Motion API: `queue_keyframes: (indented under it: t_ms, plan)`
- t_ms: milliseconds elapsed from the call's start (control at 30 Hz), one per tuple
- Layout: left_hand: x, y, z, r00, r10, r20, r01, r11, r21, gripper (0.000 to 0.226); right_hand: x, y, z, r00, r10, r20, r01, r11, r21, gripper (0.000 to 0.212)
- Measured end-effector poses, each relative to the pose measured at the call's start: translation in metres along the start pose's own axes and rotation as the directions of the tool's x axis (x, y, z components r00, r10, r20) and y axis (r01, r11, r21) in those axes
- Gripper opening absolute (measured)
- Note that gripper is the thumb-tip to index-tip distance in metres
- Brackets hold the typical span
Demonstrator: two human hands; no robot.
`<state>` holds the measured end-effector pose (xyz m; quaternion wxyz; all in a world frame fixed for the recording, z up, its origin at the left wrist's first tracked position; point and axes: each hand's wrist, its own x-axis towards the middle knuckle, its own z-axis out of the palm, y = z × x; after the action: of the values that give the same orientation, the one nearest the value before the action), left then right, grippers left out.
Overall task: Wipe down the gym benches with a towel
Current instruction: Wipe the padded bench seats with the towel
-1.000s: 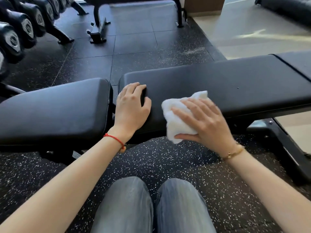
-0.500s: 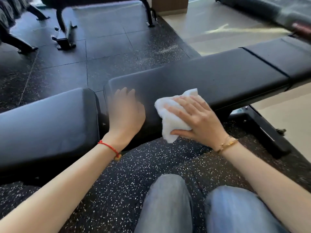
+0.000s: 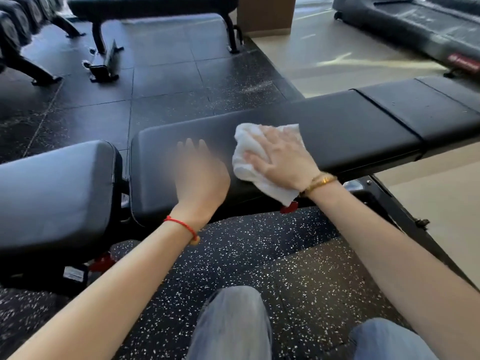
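A black padded gym bench (image 3: 337,131) runs across the view from centre to right. Its separate seat pad (image 3: 57,188) lies at the left. My right hand (image 3: 281,157) presses a crumpled white towel (image 3: 249,152) flat onto the top of the long pad, fingers spread over it. One corner of the towel hangs over the pad's near edge. My left hand (image 3: 200,175) is blurred with motion just left of the towel, over the pad's left end, fingers apart and holding nothing.
Another bench (image 3: 153,6) stands at the back on the black rubber floor. A dumbbell rack (image 3: 18,29) is at the far left and a treadmill (image 3: 415,27) at the top right. The bench's metal frame (image 3: 405,216) slopes down at the right, near my knees.
My right hand has slid the towel from the pad's near side up onto its top and to the right. My left hand has let go of the pad's end and moved right.
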<state>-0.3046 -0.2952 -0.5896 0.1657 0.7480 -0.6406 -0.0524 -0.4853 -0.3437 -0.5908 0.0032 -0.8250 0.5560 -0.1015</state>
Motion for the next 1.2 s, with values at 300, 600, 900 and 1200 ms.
queue_keyframes:
  t_ms: [300,600,900,1200]
  plan:
    - [-0.003,0.012,0.008,0.986,-0.102,-0.133,0.105,0.994,0.022,0.052,0.026,0.1,-0.019,0.997,0.057,0.059,-0.057,0.998,0.003,0.087]
    - [-0.005,0.008,0.005,0.974,-0.095,-0.206,0.103,0.994,0.028,0.056,0.034,0.027,-0.006,0.93,-0.359,0.083,0.351,0.932,0.095,0.091]
    - [-0.003,0.004,0.007,0.969,-0.09,-0.231,0.097,0.995,0.016,0.056,0.015,0.114,-0.021,0.94,-0.339,-0.035,0.34,0.93,0.136,0.079]
    - [-0.001,0.007,0.012,0.969,-0.1,-0.226,0.103,0.995,0.003,0.058,-0.057,0.082,-0.001,0.776,-0.587,-0.231,0.534,0.806,-0.256,0.066]
